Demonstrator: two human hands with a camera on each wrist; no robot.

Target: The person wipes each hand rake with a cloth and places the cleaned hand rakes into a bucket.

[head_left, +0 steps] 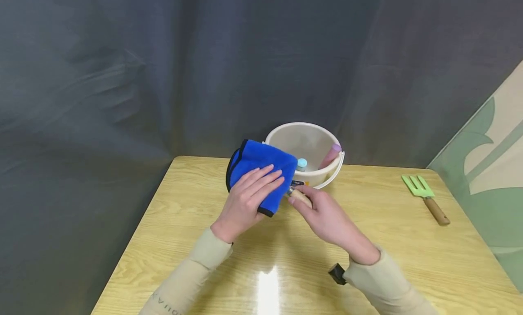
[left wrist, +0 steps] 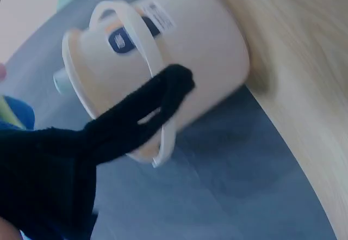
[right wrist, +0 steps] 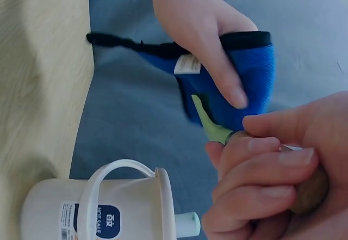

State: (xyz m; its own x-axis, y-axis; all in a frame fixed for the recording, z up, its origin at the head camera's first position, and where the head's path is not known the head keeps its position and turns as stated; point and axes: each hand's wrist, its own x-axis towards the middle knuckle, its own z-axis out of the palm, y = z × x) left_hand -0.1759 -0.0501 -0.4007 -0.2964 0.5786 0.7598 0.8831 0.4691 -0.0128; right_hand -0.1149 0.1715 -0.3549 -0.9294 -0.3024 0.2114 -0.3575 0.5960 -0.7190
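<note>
My left hand (head_left: 245, 199) holds a folded blue cloth (head_left: 265, 154) with black edging, fingers spread over its top and thumb on the other face. A white tag shows on the cloth in the right wrist view. My right hand (head_left: 327, 215) grips the wooden handle (head_left: 301, 198) of a small garden tool. Its light green head (right wrist: 209, 123) lies against the cloth, partly hidden, so its exact kind cannot be told. In the left wrist view, the cloth's black edge (left wrist: 125, 115) hangs in front of the bucket.
Behind the hands stands a white bucket (head_left: 286, 135) with its handle lowered toward the front. A pink-purple item (head_left: 328, 157) and a light blue-topped item (head_left: 301, 164) are inside. A green hand fork (head_left: 425, 194) lies at the table's right. A dark curtain (head_left: 261, 70) hangs behind.
</note>
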